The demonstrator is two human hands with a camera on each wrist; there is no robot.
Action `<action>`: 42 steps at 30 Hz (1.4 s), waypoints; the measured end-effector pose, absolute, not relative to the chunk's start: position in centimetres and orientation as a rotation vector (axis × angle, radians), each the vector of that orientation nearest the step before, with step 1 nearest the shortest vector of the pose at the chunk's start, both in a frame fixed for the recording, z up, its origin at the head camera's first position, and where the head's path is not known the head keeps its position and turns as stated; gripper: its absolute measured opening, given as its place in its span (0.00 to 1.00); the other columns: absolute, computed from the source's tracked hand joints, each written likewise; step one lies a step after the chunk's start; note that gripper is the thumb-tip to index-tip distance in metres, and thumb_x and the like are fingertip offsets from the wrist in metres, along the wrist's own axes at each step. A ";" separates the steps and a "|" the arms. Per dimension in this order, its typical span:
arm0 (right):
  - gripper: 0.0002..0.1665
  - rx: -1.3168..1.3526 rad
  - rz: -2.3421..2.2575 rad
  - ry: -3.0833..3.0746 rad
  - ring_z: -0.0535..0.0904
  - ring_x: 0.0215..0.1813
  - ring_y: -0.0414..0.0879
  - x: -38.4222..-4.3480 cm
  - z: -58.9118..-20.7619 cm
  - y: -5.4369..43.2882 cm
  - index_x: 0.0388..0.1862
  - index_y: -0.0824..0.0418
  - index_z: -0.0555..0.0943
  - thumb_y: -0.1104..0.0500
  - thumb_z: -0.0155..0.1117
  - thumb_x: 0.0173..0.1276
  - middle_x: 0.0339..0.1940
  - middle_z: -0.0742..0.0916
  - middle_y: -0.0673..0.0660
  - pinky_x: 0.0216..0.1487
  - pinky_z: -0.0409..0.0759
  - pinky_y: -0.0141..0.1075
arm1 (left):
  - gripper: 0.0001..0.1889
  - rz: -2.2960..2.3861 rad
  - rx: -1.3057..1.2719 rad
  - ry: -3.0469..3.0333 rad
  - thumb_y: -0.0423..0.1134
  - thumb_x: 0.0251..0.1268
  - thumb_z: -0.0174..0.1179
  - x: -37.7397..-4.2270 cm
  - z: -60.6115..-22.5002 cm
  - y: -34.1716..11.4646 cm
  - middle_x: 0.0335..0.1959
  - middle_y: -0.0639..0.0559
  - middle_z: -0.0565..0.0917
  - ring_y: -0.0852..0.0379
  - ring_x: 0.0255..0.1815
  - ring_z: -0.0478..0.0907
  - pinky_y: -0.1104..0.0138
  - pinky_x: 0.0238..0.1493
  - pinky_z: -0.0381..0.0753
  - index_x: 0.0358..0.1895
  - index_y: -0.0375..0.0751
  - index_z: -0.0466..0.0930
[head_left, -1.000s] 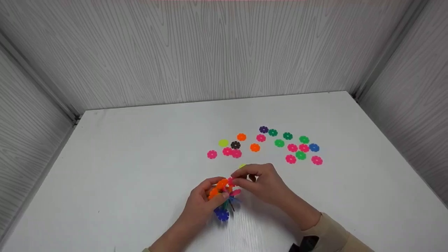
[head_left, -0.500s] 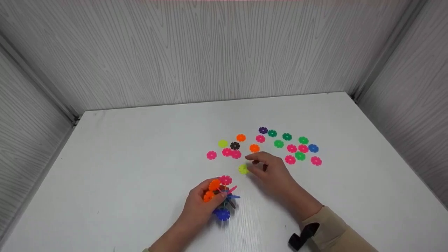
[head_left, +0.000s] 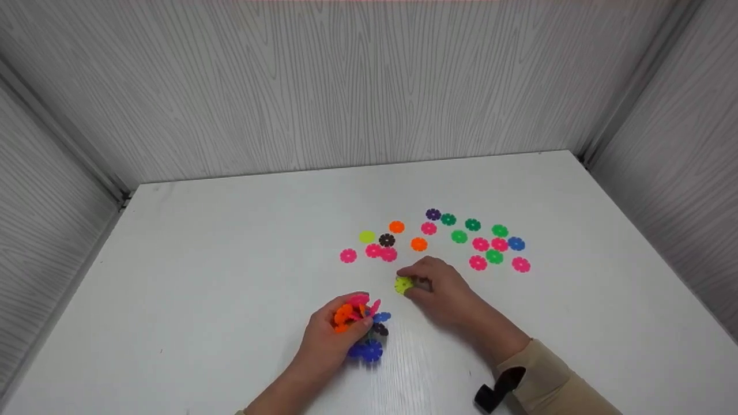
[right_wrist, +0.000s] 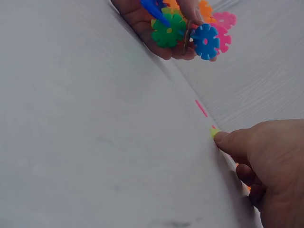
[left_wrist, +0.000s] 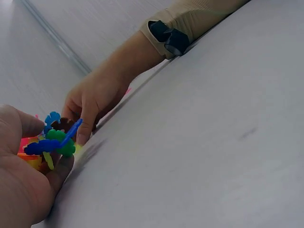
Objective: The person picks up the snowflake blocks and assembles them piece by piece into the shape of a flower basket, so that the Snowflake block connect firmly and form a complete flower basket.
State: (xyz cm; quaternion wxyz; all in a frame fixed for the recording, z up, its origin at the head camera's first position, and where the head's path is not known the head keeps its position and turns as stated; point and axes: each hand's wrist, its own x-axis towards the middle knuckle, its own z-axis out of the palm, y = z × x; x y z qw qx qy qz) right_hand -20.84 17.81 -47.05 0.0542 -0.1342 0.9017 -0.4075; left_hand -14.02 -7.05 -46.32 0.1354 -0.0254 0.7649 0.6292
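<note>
My left hand (head_left: 331, 334) holds a cluster of interlocked snowflake discs, its thumb across the front. Orange, pink, light blue, dark and deep blue discs stick out of it in the head view; a green disc (right_wrist: 168, 31) and a blue disc (right_wrist: 205, 42) face the right wrist camera. To the right and a little farther away, my right hand (head_left: 443, 291) pinches a yellow-green snowflake disc (head_left: 403, 285) between thumb and forefinger, close over the table. In the right wrist view only a small edge of that disc shows past the thumb.
Loose snowflake discs lie flat beyond the hands: a yellow one (head_left: 367, 237), a black one (head_left: 387, 240), an orange one (head_left: 419, 244), a purple one (head_left: 433, 214), a blue one (head_left: 516, 244), and several pink and green ones. The white table (head_left: 230, 259) ends at grey wood-grain panels.
My right hand let go of a pink disc at the cluster, moved right and away, and took hold of the yellow-green disc. My left hand has turned the cluster.
</note>
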 end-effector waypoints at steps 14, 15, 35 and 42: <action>0.10 -0.563 -1.574 2.550 0.86 0.45 0.46 -19.6 -44.7 17.0 0.50 0.44 0.88 0.56 0.75 0.73 0.43 0.89 0.44 0.48 0.89 0.37 | 0.24 1.822 -0.120 2.246 0.46 0.70 0.73 -14.2 -46.1 -7.0 0.61 0.53 0.84 0.47 0.72 0.75 0.48 0.74 0.72 0.66 0.47 0.80; 0.09 -0.605 -1.615 2.527 0.87 0.43 0.46 -19.4 -44.4 16.8 0.50 0.45 0.88 0.56 0.75 0.73 0.42 0.90 0.45 0.47 0.89 0.38 | 0.24 1.822 -0.120 2.249 0.46 0.70 0.73 -14.2 -46.1 -6.9 0.61 0.53 0.84 0.47 0.71 0.75 0.48 0.74 0.72 0.66 0.47 0.80; 0.06 -0.901 -1.604 2.613 0.85 0.35 0.41 -17.6 -43.4 15.1 0.47 0.51 0.93 0.58 0.75 0.73 0.39 0.91 0.43 0.39 0.89 0.40 | 0.22 1.865 -0.083 2.272 0.48 0.70 0.73 -14.0 -46.4 -7.0 0.56 0.53 0.86 0.50 0.65 0.80 0.52 0.71 0.76 0.62 0.45 0.82; 0.07 -0.874 -1.604 2.602 0.84 0.32 0.41 -17.3 -43.7 14.7 0.47 0.52 0.93 0.59 0.76 0.72 0.36 0.90 0.40 0.37 0.89 0.39 | 0.20 1.922 -0.098 2.263 0.45 0.69 0.74 -13.9 -46.4 -6.9 0.54 0.52 0.87 0.50 0.63 0.82 0.57 0.68 0.80 0.59 0.43 0.84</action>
